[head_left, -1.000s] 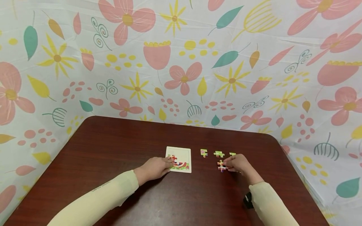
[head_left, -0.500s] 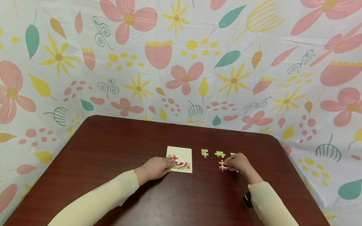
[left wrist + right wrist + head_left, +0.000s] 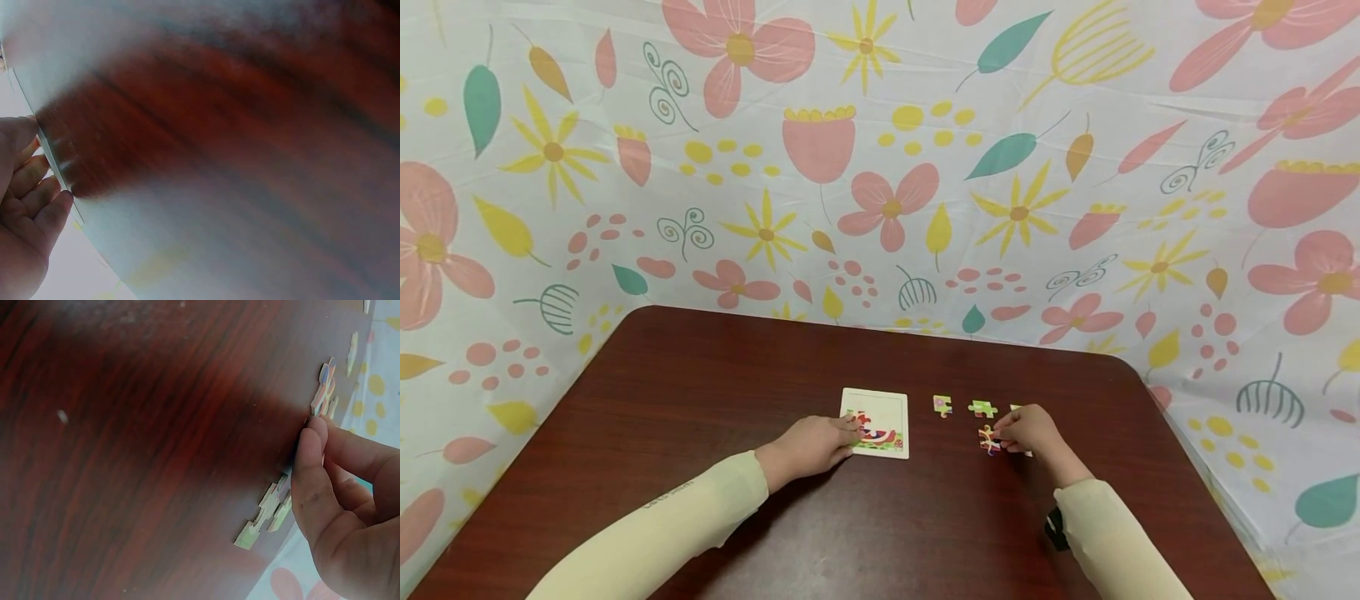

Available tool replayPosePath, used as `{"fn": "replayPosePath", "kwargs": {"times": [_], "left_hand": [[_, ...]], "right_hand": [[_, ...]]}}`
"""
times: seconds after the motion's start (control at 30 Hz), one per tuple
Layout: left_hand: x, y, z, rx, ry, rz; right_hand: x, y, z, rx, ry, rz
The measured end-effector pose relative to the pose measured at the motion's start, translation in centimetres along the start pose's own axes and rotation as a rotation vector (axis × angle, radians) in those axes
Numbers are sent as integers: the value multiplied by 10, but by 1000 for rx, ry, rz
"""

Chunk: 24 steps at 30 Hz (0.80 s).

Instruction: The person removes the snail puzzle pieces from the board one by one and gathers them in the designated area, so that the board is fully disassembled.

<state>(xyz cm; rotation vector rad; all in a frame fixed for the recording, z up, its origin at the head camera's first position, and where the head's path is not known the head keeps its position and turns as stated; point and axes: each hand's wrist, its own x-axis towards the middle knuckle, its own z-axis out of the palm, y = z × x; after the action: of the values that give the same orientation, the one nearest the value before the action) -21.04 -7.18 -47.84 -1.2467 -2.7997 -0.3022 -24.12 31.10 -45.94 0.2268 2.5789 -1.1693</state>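
Observation:
On the table lies a square white puzzle board (image 3: 887, 404) with part of a red, white and green picture filled in along its lower left. My left hand (image 3: 808, 446) holds its left side, covering part of it; the left wrist view shows bent fingertips (image 3: 59, 200) along a thin edge. To the right, my right hand (image 3: 1037, 435) pinches a multicoloured puzzle piece (image 3: 986, 438) between thumb and index finger. That puzzle piece (image 3: 323, 387) juts beyond the fingertips in the right wrist view. A green piece (image 3: 1015, 407) is partly hidden behind the right hand.
Two more green puzzle pieces, one with a pink spot (image 3: 942, 406) and one plain (image 3: 982, 409), lie between the board and the right hand. The dark brown wooden table (image 3: 722, 367) meets a flower-printed cloth (image 3: 880, 275) behind. A black strap (image 3: 1057, 530) shows at the right sleeve.

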Motion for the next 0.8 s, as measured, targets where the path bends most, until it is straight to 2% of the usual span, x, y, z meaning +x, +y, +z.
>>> {"fn": "replayPosePath", "kwargs": {"times": [0.1, 0.3, 0.8], "left_hand": [[1, 0, 1, -9, -10, -12], [0, 1, 0, -15, -11, -9], [6, -1, -2, 72, -39, 23]], "right_hand": [[0, 0, -1, 0, -8, -6], [-5, -4, 4, -18, 41, 16], [-12, -6, 6, 0, 64, 1]]}}
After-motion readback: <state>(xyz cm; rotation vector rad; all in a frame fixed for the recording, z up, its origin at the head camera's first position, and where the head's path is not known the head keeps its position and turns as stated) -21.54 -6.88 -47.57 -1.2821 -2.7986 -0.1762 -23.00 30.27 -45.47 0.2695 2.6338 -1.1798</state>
